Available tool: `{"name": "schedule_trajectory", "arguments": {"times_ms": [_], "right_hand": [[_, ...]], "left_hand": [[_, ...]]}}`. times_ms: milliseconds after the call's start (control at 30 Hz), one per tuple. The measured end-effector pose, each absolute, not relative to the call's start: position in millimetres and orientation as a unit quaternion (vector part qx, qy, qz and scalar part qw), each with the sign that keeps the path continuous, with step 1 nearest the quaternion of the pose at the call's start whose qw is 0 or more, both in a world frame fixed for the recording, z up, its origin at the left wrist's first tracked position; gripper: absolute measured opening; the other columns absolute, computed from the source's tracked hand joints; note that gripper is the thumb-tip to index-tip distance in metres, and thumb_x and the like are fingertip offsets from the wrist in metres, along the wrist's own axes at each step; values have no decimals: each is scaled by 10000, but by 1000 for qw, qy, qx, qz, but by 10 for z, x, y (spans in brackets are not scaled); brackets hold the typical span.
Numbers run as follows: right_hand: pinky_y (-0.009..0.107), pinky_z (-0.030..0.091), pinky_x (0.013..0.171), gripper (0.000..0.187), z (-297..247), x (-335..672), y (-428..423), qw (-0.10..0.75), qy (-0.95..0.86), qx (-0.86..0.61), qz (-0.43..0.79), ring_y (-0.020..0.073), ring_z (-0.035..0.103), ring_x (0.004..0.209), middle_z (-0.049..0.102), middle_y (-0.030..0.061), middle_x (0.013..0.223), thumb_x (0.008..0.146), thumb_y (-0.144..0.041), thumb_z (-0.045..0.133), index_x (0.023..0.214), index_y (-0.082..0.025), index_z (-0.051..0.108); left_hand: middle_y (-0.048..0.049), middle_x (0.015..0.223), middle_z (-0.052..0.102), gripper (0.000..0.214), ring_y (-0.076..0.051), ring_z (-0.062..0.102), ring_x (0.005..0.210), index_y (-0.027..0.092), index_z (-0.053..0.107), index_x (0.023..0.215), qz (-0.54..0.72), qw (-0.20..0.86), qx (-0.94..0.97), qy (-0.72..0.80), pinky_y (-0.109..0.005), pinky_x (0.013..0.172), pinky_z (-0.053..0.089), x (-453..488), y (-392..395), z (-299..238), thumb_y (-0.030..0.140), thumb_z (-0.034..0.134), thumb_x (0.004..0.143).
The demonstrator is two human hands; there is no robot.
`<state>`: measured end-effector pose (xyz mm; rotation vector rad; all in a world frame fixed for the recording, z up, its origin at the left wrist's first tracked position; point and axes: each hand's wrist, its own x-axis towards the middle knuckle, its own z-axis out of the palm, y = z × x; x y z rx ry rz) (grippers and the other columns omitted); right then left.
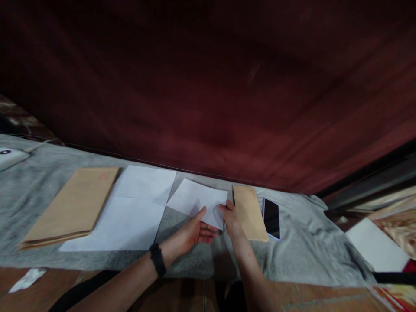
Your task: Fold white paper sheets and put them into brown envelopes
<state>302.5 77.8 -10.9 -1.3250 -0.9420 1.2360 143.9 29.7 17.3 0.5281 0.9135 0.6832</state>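
Observation:
A folded sheet of white paper (195, 195) is held between my two hands over the grey cloth. My left hand (196, 229) grips its near edge, thumb on top and fingers underneath. At the right edge, my right hand (230, 215) pinches the paper with the thumb on its upper face. Left of it lie larger white sheets (136, 221) with a crease across them. A single brown envelope (249, 212) lies flat just right of my right hand.
A stack of brown envelopes (71, 201) lies at the left. Beyond the single envelope rests a phone (271, 219) with a dark screen. The grey cloth (305, 242) covers the surface. A dark red panel (208, 95) rises behind it. A white device (11, 158) sits far left.

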Motion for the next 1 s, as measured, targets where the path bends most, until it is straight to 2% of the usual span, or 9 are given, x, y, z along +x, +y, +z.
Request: {"name": "schedule_trajectory", "arguments": {"times_ms": [133,233,300,367,433,533,700,867,1000], "right_hand": [[269,507,617,269,-197,3100,840,457,-483,-610,430,180,637,688,726,30,775,701,-369,567,857,-184,684],[265,505,628,227,-243,3116,886,437,-502,-627,405,178,629,688,708,21,730,707,-339,565,820,-179,680],[279,516,662,202,-270,3106,902,431,-511,-636,386,184,633,699,698,20,718,721,-317,558,813,-180,674],[304,529,723,198,-290,3087,901,428,-520,-642,365,197,651,744,708,38,759,739,-290,542,835,-180,676],[318,534,779,220,-302,3070,885,427,-530,-645,348,212,671,815,729,64,837,756,-266,529,886,-182,686],[314,536,811,253,-312,3066,855,423,-540,-649,330,227,684,895,749,81,908,777,-254,528,960,-191,692],[335,533,842,270,-337,3088,852,420,-544,-653,318,231,687,893,754,84,939,777,-255,526,982,-186,688],[331,531,851,277,-350,3125,906,427,-545,-641,333,222,687,912,757,60,948,771,-272,552,995,-204,699],[328,540,797,232,-314,3179,949,419,-546,-633,354,221,694,840,758,42,885,757,-267,573,935,-207,709]], "left_hand": [[-144,868,749,637,-203,705,733,104,719,1018,132,866,373,307,-315,687,525,1430,112,269,700,554,868],[-115,870,741,541,-209,695,751,134,713,1018,177,798,486,309,-349,733,537,1431,119,324,633,535,906],[-105,895,736,482,-220,692,811,148,707,1006,282,648,587,395,-368,789,549,1425,210,305,568,477,949],[-122,1072,732,430,-249,676,1020,169,699,1101,351,424,685,478,-414,947,520,1403,325,234,474,415,991],[-141,1313,662,433,-280,580,1264,183,639,1277,341,240,752,510,-479,1103,426,1369,413,119,413,386,1011],[-193,1544,471,543,-318,385,1468,112,486,1458,261,95,790,546,-529,1199,310,1333,456,-83,411,402,1012],[-224,1606,361,631,-332,271,1526,40,417,1500,167,42,798,578,-549,1237,223,1356,403,-274,434,410,1008],[-240,1611,333,660,-335,232,1538,37,408,1507,182,70,780,594,-560,1244,182,1408,325,-225,475,363,1015],[-226,1617,327,685,-340,256,1530,64,399,1519,197,98,771,597,-541,1242,200,1419,265,-199,511,393,999]]}}
